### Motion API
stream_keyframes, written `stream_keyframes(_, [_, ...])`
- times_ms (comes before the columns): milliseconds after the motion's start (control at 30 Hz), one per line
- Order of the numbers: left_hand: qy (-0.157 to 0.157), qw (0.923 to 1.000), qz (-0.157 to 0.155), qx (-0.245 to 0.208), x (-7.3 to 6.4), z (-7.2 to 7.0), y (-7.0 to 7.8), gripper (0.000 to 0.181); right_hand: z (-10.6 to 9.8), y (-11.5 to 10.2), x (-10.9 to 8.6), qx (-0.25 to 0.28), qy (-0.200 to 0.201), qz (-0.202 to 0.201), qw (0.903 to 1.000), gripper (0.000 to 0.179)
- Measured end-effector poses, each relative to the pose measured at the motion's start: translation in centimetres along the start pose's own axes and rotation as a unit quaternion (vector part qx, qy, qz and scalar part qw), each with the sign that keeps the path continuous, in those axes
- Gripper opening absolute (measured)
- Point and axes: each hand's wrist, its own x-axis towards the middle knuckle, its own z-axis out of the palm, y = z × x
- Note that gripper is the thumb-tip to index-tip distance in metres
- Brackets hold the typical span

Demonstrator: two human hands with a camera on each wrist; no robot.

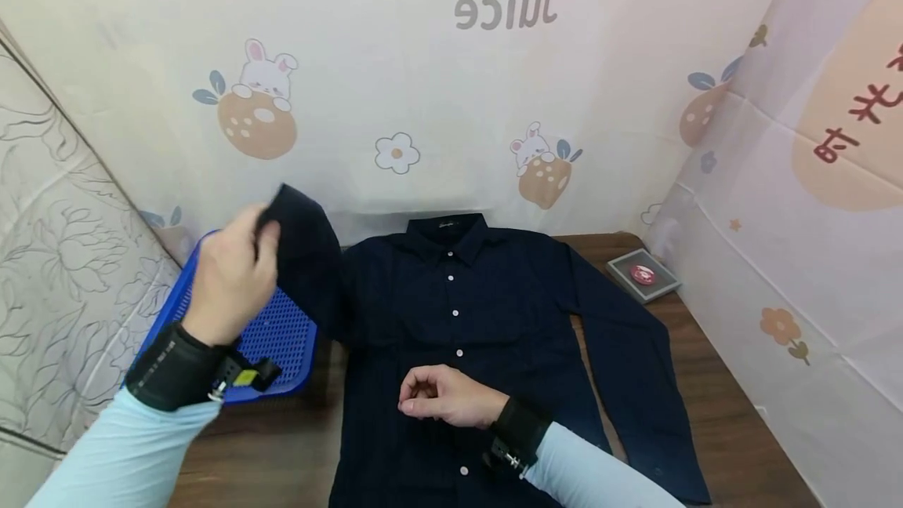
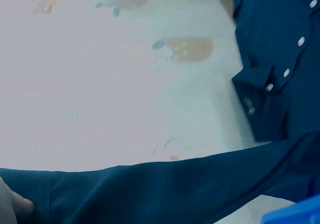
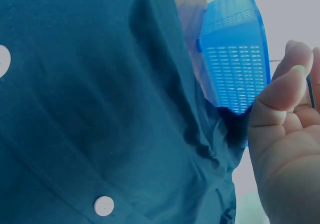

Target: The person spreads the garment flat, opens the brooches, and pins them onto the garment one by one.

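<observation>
A dark navy button-up shirt (image 1: 487,320) lies front up on the wooden table, its collar toward the back wall. My left hand (image 1: 236,273) pinches the cuff end of one sleeve (image 2: 150,189) and holds it raised over the blue basket, so the sleeve slants up from the shoulder. My right hand (image 1: 451,397) hovers over the shirt's front beside the button row, fingers loosely curled with nothing in them. In the right wrist view, the palm and thumb (image 3: 287,91) show at the right edge. The other sleeve (image 1: 635,351) stretches down along the right side.
A blue plastic basket (image 1: 282,335) with perforated sides stands at the left, partly behind the left arm. At the back right corner sits a small grey square box (image 1: 643,276) with a red round item on it. Printed cloth (image 1: 395,85) hangs behind the table.
</observation>
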Motion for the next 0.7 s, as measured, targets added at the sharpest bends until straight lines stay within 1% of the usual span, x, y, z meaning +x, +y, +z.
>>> stream_keyframes(67, [0.018,0.9996,-0.022,0.006,1.2,-0.7,-0.5,0.024,0.0,0.3,-0.1,0.0,-0.003,0.008,1.0,0.012])
stream_keyframes(133, [0.029,0.9979,-0.057,0.005,2.3,-1.3,-0.9,0.032,-0.1,0.6,-0.2,0.003,-0.005,0.019,0.9998,0.012])
stream_keyframes(200, [0.035,0.9948,-0.096,-0.004,3.1,-1.9,-1.3,0.04,-0.2,1.0,-0.3,0.005,-0.004,0.029,0.9996,0.012])
stream_keyframes(267, [0.048,0.9908,-0.125,-0.017,3.7,-2.3,-1.7,0.047,-0.2,1.5,-0.3,0.005,-0.004,0.036,0.9993,0.012])
stream_keyframes(333, [0.072,0.9869,-0.142,-0.029,4.4,-2.7,-2.0,0.049,-0.2,1.8,-0.3,0.005,-0.003,0.04,0.9992,0.011])
stream_keyframes(433, [0.117,0.9817,-0.146,-0.032,5.4,-3.1,-2.5,0.045,-0.1,2.2,-0.4,0.005,-0.004,0.042,0.9991,0.011])
stream_keyframes(500, [0.14,0.978,-0.151,-0.036,6.0,-3.3,-2.9,0.043,-0.1,2.4,-0.5,0.007,-0.006,0.042,0.9991,0.011])
stream_keyframes(533, [0.146,0.9763,-0.155,-0.037,6.3,-3.4,-3.1,0.043,0.0,2.5,-0.5,0.008,-0.007,0.043,0.999,0.011])
stream_keyframes(600, [0.15,0.9739,-0.165,-0.039,6.5,-3.7,-3.4,0.042,0.0,2.5,-0.6,0.01,-0.009,0.044,0.9989,0.012])
stream_keyframes(700, [0.149,0.9686,-0.196,-0.033,6.4,-4.1,-4.0,0.041,0.1,2.6,-0.7,0.014,-0.01,0.046,0.9988,0.012])
